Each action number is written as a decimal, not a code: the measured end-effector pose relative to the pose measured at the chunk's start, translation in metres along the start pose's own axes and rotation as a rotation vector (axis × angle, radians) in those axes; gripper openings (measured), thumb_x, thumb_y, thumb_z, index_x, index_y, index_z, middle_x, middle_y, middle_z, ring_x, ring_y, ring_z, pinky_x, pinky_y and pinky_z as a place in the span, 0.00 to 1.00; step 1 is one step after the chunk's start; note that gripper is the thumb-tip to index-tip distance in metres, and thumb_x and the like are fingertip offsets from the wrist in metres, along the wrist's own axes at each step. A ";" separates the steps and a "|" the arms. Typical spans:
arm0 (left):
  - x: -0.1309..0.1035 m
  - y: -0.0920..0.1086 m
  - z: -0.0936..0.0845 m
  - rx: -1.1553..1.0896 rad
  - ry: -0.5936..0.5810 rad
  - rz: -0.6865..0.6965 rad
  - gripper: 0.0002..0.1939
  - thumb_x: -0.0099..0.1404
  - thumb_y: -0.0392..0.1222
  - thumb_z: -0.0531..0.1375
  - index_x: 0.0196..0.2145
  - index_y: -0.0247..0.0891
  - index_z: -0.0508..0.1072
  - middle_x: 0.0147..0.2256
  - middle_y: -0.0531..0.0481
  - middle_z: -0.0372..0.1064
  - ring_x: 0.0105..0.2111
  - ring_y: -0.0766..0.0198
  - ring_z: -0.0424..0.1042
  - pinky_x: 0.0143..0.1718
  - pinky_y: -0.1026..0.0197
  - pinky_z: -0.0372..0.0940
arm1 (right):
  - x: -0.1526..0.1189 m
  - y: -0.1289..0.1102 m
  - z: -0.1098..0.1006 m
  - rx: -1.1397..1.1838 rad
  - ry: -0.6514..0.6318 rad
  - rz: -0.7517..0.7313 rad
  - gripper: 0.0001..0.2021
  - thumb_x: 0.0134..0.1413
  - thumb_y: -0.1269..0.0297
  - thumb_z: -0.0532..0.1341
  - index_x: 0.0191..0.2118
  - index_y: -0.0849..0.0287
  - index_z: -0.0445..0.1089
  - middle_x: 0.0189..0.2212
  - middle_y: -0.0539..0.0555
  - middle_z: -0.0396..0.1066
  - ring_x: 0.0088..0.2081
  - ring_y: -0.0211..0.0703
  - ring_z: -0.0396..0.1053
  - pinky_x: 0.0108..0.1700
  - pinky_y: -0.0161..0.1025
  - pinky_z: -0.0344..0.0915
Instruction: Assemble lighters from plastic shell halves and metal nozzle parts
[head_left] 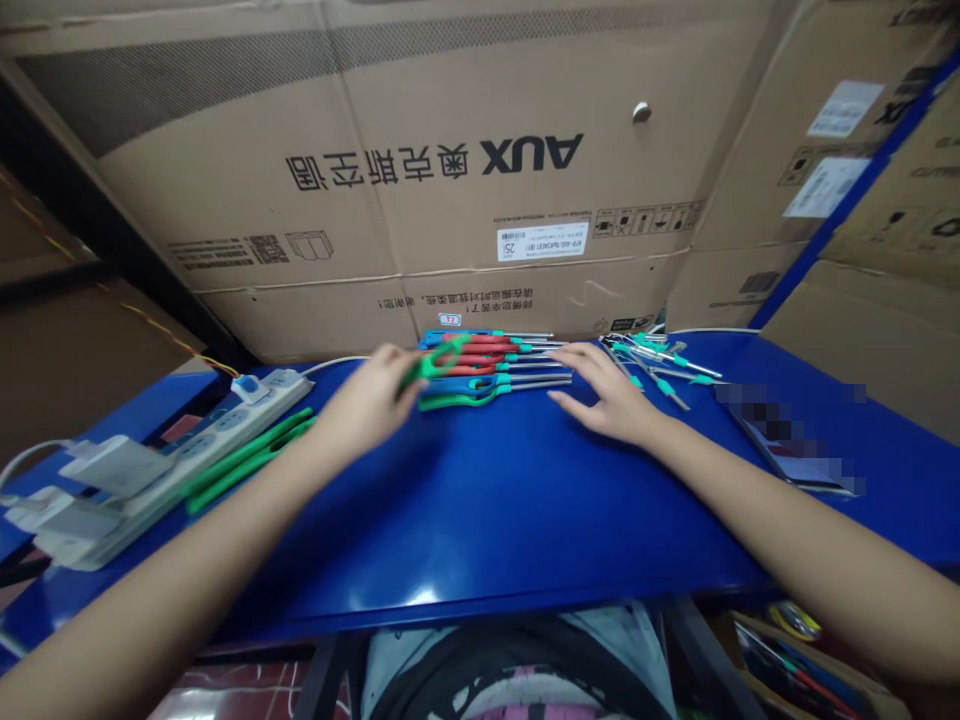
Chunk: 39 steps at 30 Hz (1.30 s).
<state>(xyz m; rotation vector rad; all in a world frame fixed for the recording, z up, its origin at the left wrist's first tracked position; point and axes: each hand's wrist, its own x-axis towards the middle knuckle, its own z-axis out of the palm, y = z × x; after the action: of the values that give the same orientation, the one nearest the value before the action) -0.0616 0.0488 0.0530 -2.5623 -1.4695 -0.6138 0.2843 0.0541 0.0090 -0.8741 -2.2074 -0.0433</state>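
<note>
My left hand [375, 395] is blurred and closed around a green lighter handle [452, 352], held above the left end of a row of long-nosed lighters [487, 362]. These have red, blue and green handles, with metal tubes pointing right. My right hand [604, 395] is open, its thumb and fingers apart, close to the tube tips; whether it touches them I cannot tell. Just beyond it lies a loose pile of metal tubes with teal collars [660, 360]. More green handles [251, 460] lie by my left forearm.
A white power strip [217, 440] with plugged-in chargers [116, 470] runs along the left side of the blue table [480, 520]. A phone [787, 440], partly pixelated, lies at the right. Cardboard [420, 90] walls the back. Below right is a box of items [802, 660].
</note>
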 end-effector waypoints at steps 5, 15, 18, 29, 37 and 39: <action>-0.025 0.063 0.049 -0.177 -0.237 0.245 0.17 0.72 0.41 0.55 0.56 0.38 0.71 0.47 0.40 0.72 0.47 0.50 0.72 0.49 0.49 0.70 | -0.005 -0.020 0.011 0.020 -0.327 -0.162 0.19 0.61 0.48 0.62 0.49 0.56 0.70 0.45 0.57 0.69 0.42 0.44 0.71 0.42 0.39 0.69; -0.020 0.041 0.066 -0.469 -0.071 0.122 0.19 0.67 0.47 0.62 0.54 0.42 0.73 0.50 0.42 0.74 0.50 0.51 0.73 0.54 0.48 0.69 | -0.003 -0.010 0.014 0.118 -0.437 -0.043 0.12 0.62 0.54 0.62 0.35 0.58 0.71 0.34 0.52 0.69 0.32 0.39 0.66 0.34 0.35 0.61; -0.019 0.038 0.067 -0.531 -0.064 0.084 0.17 0.65 0.47 0.63 0.51 0.42 0.75 0.49 0.44 0.75 0.48 0.52 0.75 0.53 0.48 0.70 | -0.002 -0.007 0.012 0.245 -0.439 0.019 0.10 0.61 0.57 0.64 0.34 0.59 0.72 0.33 0.52 0.69 0.33 0.39 0.66 0.35 0.36 0.62; -0.020 0.039 0.073 -0.587 -0.042 -0.030 0.23 0.61 0.49 0.66 0.52 0.40 0.74 0.50 0.42 0.75 0.48 0.51 0.76 0.52 0.48 0.70 | 0.002 -0.005 0.019 0.532 -0.189 0.285 0.16 0.60 0.52 0.62 0.29 0.60 0.70 0.29 0.51 0.67 0.29 0.37 0.63 0.33 0.37 0.61; -0.020 0.037 0.078 -0.651 -0.003 -0.016 0.23 0.61 0.49 0.66 0.53 0.43 0.74 0.44 0.46 0.76 0.42 0.55 0.76 0.48 0.49 0.72 | -0.003 -0.006 0.010 0.378 -0.465 0.067 0.15 0.62 0.56 0.61 0.26 0.60 0.68 0.26 0.50 0.65 0.26 0.35 0.61 0.30 0.34 0.59; -0.019 0.035 0.079 -0.660 -0.002 -0.024 0.24 0.61 0.51 0.67 0.53 0.43 0.74 0.44 0.46 0.76 0.43 0.55 0.76 0.48 0.49 0.72 | -0.003 -0.007 0.009 0.318 -0.490 0.046 0.14 0.60 0.55 0.63 0.28 0.60 0.68 0.26 0.50 0.66 0.27 0.35 0.62 0.29 0.34 0.59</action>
<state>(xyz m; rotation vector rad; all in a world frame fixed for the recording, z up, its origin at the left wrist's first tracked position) -0.0174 0.0393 -0.0235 -2.9973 -1.4842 -1.2840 0.2758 0.0493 0.0017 -0.8143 -2.5399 0.5863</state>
